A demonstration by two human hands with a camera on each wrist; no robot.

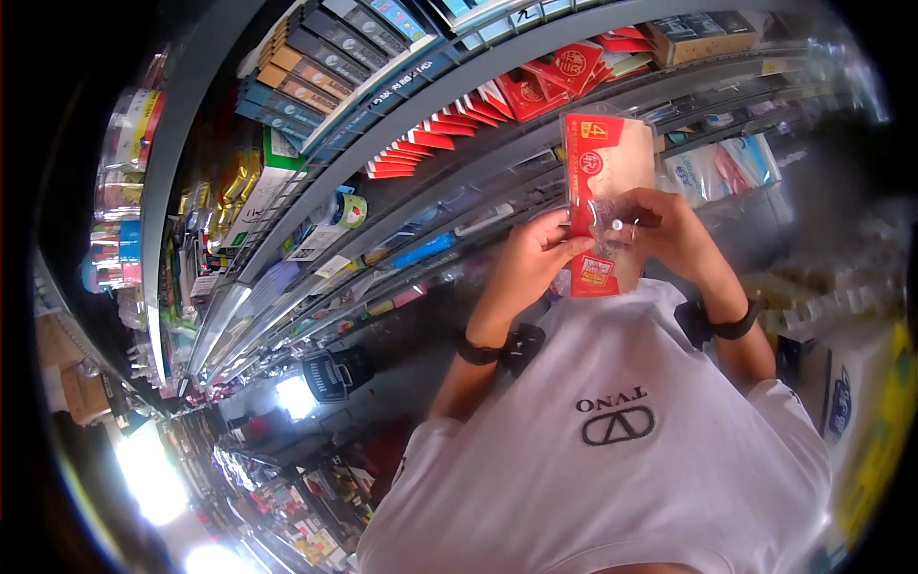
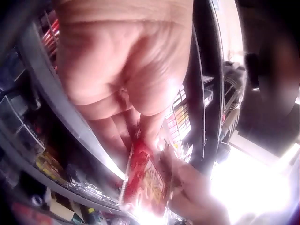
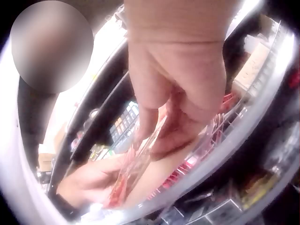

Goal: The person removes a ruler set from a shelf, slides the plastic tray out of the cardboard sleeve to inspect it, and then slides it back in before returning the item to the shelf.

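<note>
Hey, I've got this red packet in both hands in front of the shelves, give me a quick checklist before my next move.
1. Left hand grips the packet: ok.
2. Right hand pinches the packet from the other side: ok.
3. Packet held in the air, off the shelf: ok.
4. Wrapper intact: cannot tell.
5. Printed label readable: cannot tell, too blurred.

Grey shelves run in tiers, all stocked. One tier carries dark boxes in rows. The adjoining tier carries overlapping red packets, with a brown box at their end. A further tier carries white packs. Remaining stock is blurred.
</note>
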